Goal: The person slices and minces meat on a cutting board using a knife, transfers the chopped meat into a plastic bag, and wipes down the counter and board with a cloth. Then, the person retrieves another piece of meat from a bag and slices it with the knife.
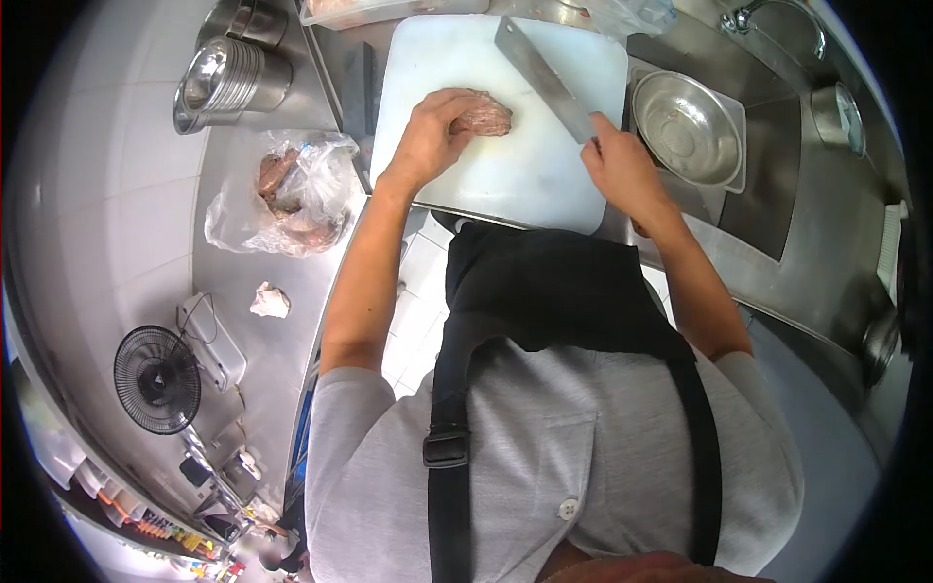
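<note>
A brownish-red piece of meat [484,119] lies on the white cutting board [525,185]. My left hand [439,126] is curled over its left side, fingers gripping it from above. In my right hand [619,167] is the handle of a large cleaver-like knife [544,80], its broad blade slanting up and left across the right part of the board. The blade is apart from the meat. The handle is mostly hidden by my fingers.
Left of the board are a clear plastic bag [326,185] with more meat, a dark long block [359,92] and stacked metal containers [238,83]. A metal bowl [686,128] stands to the right, near the tap [777,15]. A fan [157,379] stands lower left.
</note>
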`<control>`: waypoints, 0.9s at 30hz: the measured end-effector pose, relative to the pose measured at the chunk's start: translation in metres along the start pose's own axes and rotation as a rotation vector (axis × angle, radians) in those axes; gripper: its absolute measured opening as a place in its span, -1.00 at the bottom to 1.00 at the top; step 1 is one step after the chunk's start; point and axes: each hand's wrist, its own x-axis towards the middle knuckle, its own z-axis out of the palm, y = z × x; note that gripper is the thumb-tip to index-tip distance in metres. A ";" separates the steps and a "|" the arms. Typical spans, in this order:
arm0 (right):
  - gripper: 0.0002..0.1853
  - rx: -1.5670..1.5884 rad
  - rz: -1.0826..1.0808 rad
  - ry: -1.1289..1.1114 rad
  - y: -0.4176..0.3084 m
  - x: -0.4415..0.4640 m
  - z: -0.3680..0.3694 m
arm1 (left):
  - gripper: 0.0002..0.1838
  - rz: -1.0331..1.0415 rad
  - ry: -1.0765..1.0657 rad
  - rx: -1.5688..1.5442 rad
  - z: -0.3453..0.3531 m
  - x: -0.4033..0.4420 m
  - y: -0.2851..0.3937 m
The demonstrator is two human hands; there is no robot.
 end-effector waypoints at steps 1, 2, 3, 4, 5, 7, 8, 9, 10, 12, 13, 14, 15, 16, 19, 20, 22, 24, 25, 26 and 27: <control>-0.68 -0.017 -0.005 -0.022 -0.004 0.000 0.005 | -0.52 0.014 0.039 -0.004 0.000 -0.002 0.003; -0.68 -0.047 -0.016 -0.044 -0.004 0.002 0.011 | -0.59 -0.020 0.037 -0.040 0.001 -0.001 0.002; -0.68 -0.075 -0.023 -0.066 -0.002 0.005 0.018 | -0.65 -0.053 0.030 -0.079 0.003 0.000 0.001; -0.67 -0.104 -0.030 -0.088 -0.001 0.006 0.022 | -0.71 -0.085 0.024 -0.118 0.005 0.001 0.001; -0.67 -0.095 -0.009 -0.084 -0.004 0.006 0.018 | -0.73 -0.064 0.026 -0.092 0.007 0.004 0.000; -0.67 -0.075 0.032 -0.089 -0.018 -0.004 0.004 | -0.79 -0.034 0.029 -0.041 0.009 0.004 -0.002; -0.67 -0.081 0.024 -0.106 -0.024 -0.010 -0.004 | -0.79 -0.015 0.032 -0.035 0.010 0.004 -0.004; -0.67 -0.087 0.017 -0.120 -0.029 -0.016 -0.014 | -0.80 0.005 0.035 -0.028 0.011 0.006 -0.006; -0.68 -0.093 0.010 -0.134 -0.035 -0.022 -0.022 | -0.81 0.027 0.038 -0.021 0.011 0.007 -0.008; -0.68 -0.098 0.022 -0.158 -0.047 -0.033 -0.035 | -0.81 0.048 0.018 0.003 0.013 0.008 -0.012; -0.69 -0.101 0.028 -0.168 -0.050 -0.038 -0.038 | -0.81 0.060 0.008 0.016 0.014 0.009 -0.013; -0.69 -0.098 0.018 -0.158 -0.052 -0.041 -0.038 | -0.80 0.064 0.006 0.024 0.015 0.010 -0.013; -0.70 -0.094 0.007 -0.148 -0.053 -0.043 -0.037 | -0.80 0.067 0.004 0.032 0.015 0.010 -0.014; -0.70 -0.090 -0.005 -0.139 -0.053 -0.045 -0.037 | -0.80 0.068 0.002 0.042 0.015 0.010 -0.014; -0.71 -0.097 -0.030 -0.113 -0.057 -0.048 -0.033 | -0.80 0.065 -0.014 0.053 0.013 0.009 -0.013; -0.72 -0.099 -0.034 -0.123 -0.057 -0.047 -0.031 | -0.79 0.068 -0.002 0.050 0.012 0.009 -0.012; -0.72 -0.106 -0.040 -0.143 -0.057 -0.045 -0.025 | -0.78 0.073 0.023 0.041 0.008 0.007 -0.013; -0.72 -0.114 -0.041 -0.148 -0.057 -0.044 -0.021 | -0.77 0.030 0.040 0.038 0.006 0.001 -0.017; -0.72 -0.117 -0.044 -0.150 -0.057 -0.044 -0.019 | -0.76 0.007 0.050 0.038 0.006 0.000 -0.019; -0.73 -0.130 -0.043 -0.158 -0.060 -0.045 -0.020 | -0.75 0.002 0.051 0.030 0.006 -0.001 -0.020; -0.73 -0.143 -0.042 -0.167 -0.064 -0.047 -0.023 | -0.74 -0.005 0.051 0.021 0.006 -0.002 -0.021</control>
